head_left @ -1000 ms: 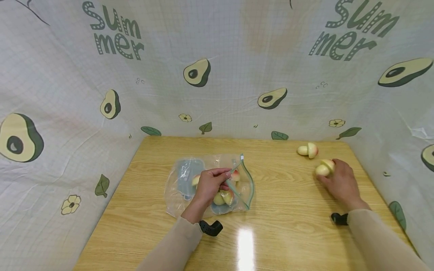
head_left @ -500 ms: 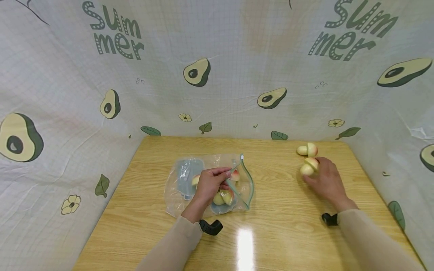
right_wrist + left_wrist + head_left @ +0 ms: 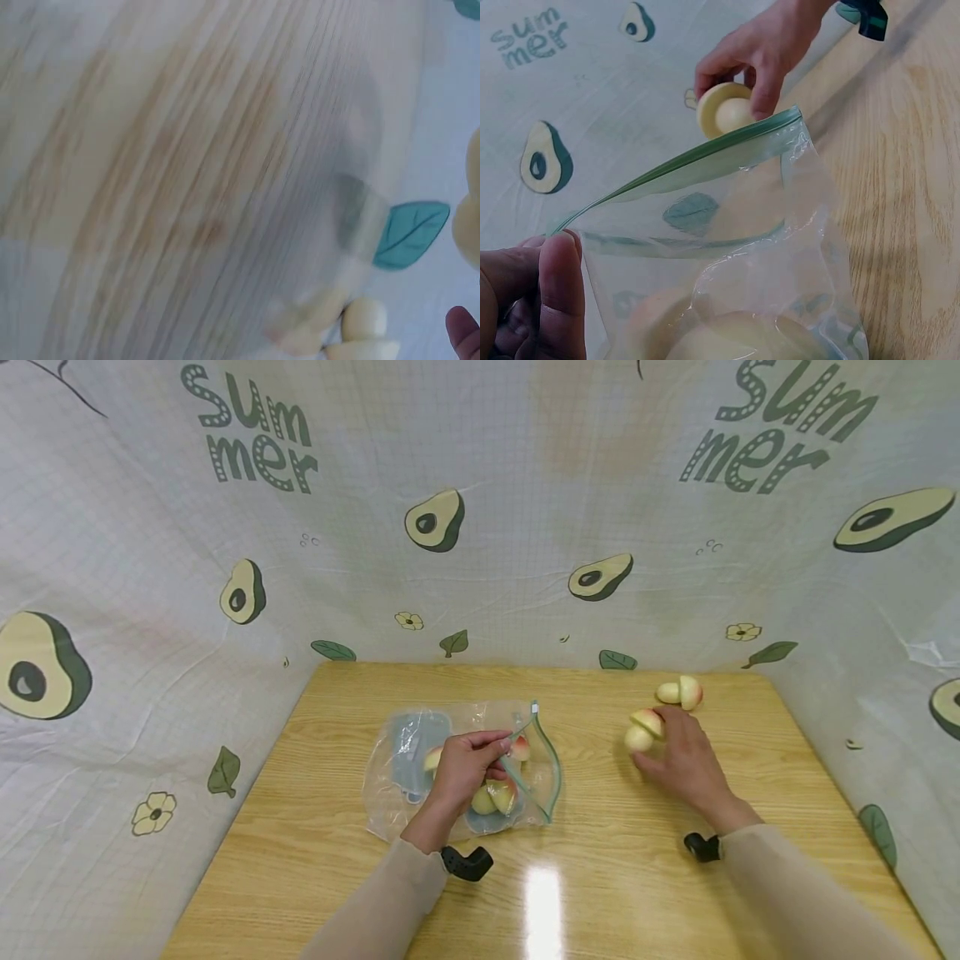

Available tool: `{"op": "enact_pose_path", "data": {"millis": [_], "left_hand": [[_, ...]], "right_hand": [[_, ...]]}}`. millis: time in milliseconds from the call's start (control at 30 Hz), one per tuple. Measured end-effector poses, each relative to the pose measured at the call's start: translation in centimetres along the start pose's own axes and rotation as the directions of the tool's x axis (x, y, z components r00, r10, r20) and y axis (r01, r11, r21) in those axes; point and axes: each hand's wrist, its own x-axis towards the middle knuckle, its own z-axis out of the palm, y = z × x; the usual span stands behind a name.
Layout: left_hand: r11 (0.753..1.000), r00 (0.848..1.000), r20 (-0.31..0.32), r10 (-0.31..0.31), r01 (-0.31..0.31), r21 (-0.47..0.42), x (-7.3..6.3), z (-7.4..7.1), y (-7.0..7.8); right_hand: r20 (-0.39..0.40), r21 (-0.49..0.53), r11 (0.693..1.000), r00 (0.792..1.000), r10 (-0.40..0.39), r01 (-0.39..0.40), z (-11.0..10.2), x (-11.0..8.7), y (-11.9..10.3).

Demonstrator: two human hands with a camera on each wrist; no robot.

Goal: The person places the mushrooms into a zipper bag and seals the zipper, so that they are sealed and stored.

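A clear zip bag (image 3: 379, 789) with a green zip strip (image 3: 690, 154) lies on the table, its mouth held partly apart. My left hand (image 3: 465, 768) pinches one lip of that mouth between thumb and fingers. Several pale yellow toy mushrooms (image 3: 495, 797) with reddish caps show through the plastic. To the right of the bag, my right hand (image 3: 684, 758) grips another toy mushroom (image 3: 640, 735) by its cap, stem toward the bag. In the left wrist view this held mushroom (image 3: 731, 112) appears beyond the zip. The right wrist view catches only part of it at the edge.
One more toy mushroom (image 3: 681, 692) lies near the table's back right corner. The wooden table (image 3: 600, 877) is enclosed at the back and sides by a hanging cloth (image 3: 517, 593) printed with avocados. Black wrist cameras (image 3: 467, 865) sit at both cuffs.
My right hand has moved left across the table with the mushroom in its grip, nearer the bag. The left hand and the bag have stayed in place.
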Motion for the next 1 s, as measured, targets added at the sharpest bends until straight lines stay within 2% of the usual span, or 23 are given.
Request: {"op": "enact_pose_path", "data": {"millis": [167,533,733,1000], "left_hand": [[1.0,1.0,-0.007,-0.003,0.003,-0.003,-0.2,0.0,0.3],[1.0,1.0,-0.009,-0.006,0.006,-0.005,-0.3,0.0,0.4],[1.0,1.0,-0.009,-0.002,0.002,0.0,-0.3,0.0,0.3],[1.0,1.0,-0.006,-0.002,0.002,0.0,-0.3,0.1,0.2]], "right_hand": [[0.013,0.036,0.996,0.997,-0.077,0.076,1.0,0.5,-2.0],[0.071,0.129,0.978,0.982,-0.177,0.167,3.0,1.0,-6.4],[0.073,0.187,0.96,0.972,-0.223,0.206,3.9,1.0,-7.6],[0.047,0.182,0.956,0.97,-0.24,0.228,4.9,0.9,-8.2]]}}
